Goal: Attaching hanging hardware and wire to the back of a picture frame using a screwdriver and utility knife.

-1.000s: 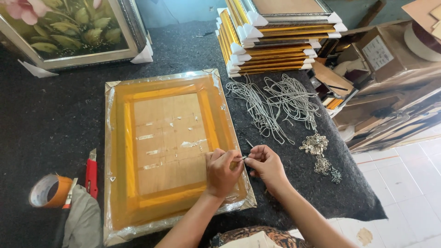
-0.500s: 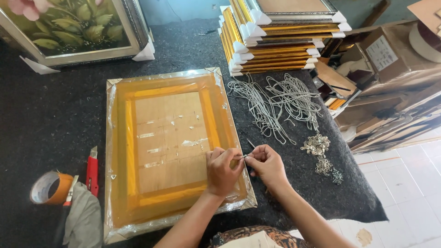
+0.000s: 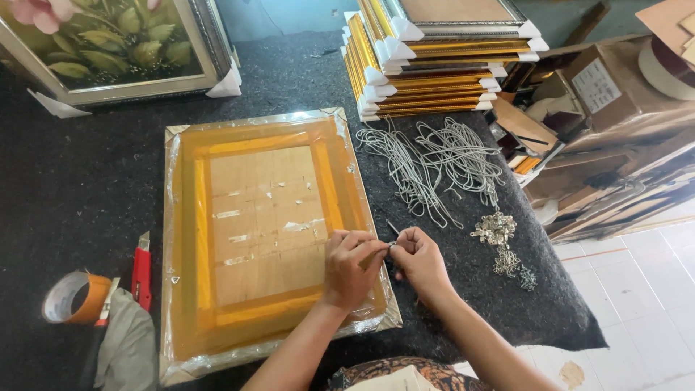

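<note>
Pinching a small metal piece (image 3: pixel 391 245), left hand (image 3: pixel 351 266) and right hand (image 3: pixel 420 259) meet over the wrapped frame (image 3: pixel 253 239).

Since a second ago the left hand (image 3: pixel 352 266) and right hand (image 3: pixel 418 259) have edged slightly up the wrapped frame (image 3: pixel 253 239), fingertips pinched closer together at its right rim

Golden-yellow picture frame (image 3: pixel 268 239) with pale brown backing under clear wrap, dark speckled grey desk (image 3: pixel 87 181), grey-white cords (image 3: pixel 434 163), silver metal hooks (image 3: pixel 496 230), red utility knife (image 3: pixel 142 271), orange-brown tape roll (image 3: pixel 69 297), gold-striped stacked frames (image 3: pixel 441 65) with white corners, green-leaved painting (image 3: pixel 116 43).
</note>
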